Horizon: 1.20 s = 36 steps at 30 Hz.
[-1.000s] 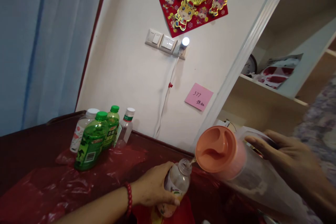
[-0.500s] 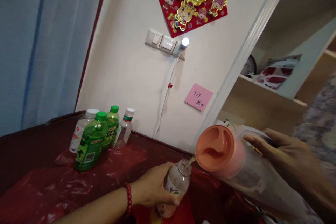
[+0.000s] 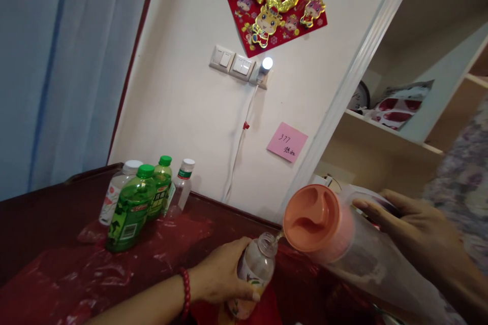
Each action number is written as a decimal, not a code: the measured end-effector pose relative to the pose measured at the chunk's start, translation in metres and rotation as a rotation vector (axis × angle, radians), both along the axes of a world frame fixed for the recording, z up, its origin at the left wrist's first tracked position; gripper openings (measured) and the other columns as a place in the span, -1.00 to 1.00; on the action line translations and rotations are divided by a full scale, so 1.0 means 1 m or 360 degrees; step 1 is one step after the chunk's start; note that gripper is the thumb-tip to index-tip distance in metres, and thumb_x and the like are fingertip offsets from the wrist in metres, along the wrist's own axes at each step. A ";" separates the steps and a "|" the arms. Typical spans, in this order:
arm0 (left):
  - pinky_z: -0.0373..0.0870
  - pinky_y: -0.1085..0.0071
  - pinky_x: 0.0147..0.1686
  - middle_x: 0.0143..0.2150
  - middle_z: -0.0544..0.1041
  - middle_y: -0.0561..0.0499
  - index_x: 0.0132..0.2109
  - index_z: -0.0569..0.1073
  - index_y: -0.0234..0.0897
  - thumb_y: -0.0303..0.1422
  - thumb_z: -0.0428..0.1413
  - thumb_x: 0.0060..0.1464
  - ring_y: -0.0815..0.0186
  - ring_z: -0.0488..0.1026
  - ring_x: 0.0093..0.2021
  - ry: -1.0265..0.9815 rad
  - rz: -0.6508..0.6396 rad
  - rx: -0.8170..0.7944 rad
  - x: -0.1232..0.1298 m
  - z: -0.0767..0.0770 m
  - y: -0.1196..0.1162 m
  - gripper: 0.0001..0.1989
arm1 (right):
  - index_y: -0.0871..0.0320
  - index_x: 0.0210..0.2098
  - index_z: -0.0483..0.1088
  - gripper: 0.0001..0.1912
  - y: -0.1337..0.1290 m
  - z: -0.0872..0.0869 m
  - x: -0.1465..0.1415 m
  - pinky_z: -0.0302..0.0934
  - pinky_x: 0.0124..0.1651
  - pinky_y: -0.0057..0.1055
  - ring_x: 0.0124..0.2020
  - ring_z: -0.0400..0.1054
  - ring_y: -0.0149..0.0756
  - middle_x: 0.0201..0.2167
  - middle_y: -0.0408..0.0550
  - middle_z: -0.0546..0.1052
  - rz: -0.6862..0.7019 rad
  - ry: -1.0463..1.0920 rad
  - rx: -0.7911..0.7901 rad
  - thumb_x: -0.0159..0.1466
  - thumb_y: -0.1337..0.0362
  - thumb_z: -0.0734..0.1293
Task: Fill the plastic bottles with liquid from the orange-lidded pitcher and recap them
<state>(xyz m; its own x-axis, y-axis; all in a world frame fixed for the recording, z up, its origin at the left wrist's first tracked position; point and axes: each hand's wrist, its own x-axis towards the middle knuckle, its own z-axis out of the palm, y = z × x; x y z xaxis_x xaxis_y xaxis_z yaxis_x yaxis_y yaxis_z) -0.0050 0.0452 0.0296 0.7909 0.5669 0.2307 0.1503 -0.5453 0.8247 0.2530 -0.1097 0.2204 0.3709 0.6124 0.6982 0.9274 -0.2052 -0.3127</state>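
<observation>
My left hand [image 3: 224, 275], with a red bead bracelet on its wrist, is wrapped round a clear uncapped bottle [image 3: 260, 264] that leans slightly to the right. My right hand [image 3: 414, 218] grips the handle of a translucent pitcher [image 3: 377, 264], which is tilted far over to the left. Its orange lid [image 3: 311, 217] faces the bottle's mouth, and a thin stream of liquid runs from the lid's edge into the neck. The liquid level inside the bottle is hard to make out.
On the dark red table [image 3: 46, 208], two green-capped bottles [image 3: 131, 208] and two white-capped bottles [image 3: 182, 188] stand at the left, by a crumpled red plastic sheet [image 3: 87, 269]. A white cable [image 3: 238, 152] hangs down the wall behind. Shelves [image 3: 396, 134] are at the right.
The view has shifted very slightly. Both hands hold the bottle and the pitcher almost as before, and the liquid is still flowing.
</observation>
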 end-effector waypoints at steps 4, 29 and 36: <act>0.39 0.25 -0.02 -0.02 0.60 0.02 0.07 0.47 -0.15 -0.28 0.45 -0.24 0.06 0.51 -0.07 0.0010 0.0002 -0.0008 0.000 0.001 0.000 -0.34 | 0.09 -0.63 0.41 -0.33 0.001 -0.003 0.003 0.05 -0.49 -0.37 -0.54 0.27 -0.10 -0.63 -0.06 0.35 0.0020 -0.0054 -0.0008 0.02 -0.42 0.25; 0.38 0.31 -0.02 0.03 0.58 0.01 0.08 0.47 -0.16 -0.36 0.43 -0.24 0.09 0.50 -0.01 -0.0027 -0.0035 -0.0053 0.001 0.004 0.000 -0.34 | 0.10 -0.48 0.51 -0.31 -0.001 -0.016 0.011 0.08 -0.52 -0.44 -0.51 0.28 -0.15 -0.59 -0.12 0.41 0.0156 0.0012 0.0068 0.08 -0.45 0.33; 0.38 0.26 0.01 0.05 0.58 -0.03 0.09 0.46 -0.17 -0.36 0.42 -0.24 0.06 0.50 0.00 -0.0023 -0.0040 -0.0059 0.000 0.007 -0.002 -0.33 | 0.12 -0.45 0.52 -0.35 0.003 -0.019 0.007 0.08 -0.54 -0.44 -0.53 0.27 -0.17 -0.58 -0.12 0.41 0.0252 0.0081 0.0069 0.11 -0.39 0.36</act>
<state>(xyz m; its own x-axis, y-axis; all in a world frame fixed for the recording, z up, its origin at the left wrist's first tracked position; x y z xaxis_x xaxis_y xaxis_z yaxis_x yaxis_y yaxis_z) -0.0048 0.0429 0.0368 0.8019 0.5551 0.2212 0.1248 -0.5177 0.8464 0.2601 -0.1070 0.2012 0.3077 0.6357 0.7080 0.9298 -0.0428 -0.3657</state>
